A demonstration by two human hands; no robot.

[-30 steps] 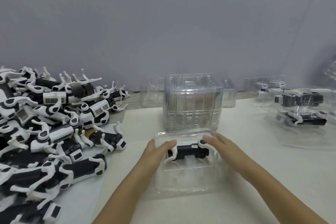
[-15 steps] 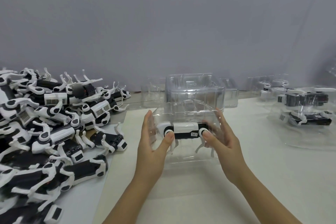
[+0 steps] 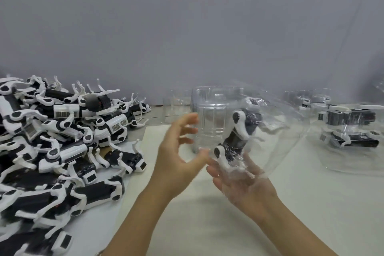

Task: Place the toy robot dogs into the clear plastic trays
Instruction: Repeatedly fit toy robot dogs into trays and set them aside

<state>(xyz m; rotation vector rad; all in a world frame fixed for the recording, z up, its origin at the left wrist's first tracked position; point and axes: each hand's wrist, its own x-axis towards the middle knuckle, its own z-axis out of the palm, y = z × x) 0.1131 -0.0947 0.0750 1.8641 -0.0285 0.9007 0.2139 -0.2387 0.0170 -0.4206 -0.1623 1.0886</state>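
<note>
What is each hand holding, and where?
The right hand holds the clear tray, with a toy dog inside, by its lower end. The left hand holds nothing.

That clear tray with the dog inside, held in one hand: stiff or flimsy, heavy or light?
Probably flimsy: the clear tray looks thin and crinkled where the right hand holds it. Likely light, since one hand carries it. The toy dog sits tilted inside and might shift.
</note>
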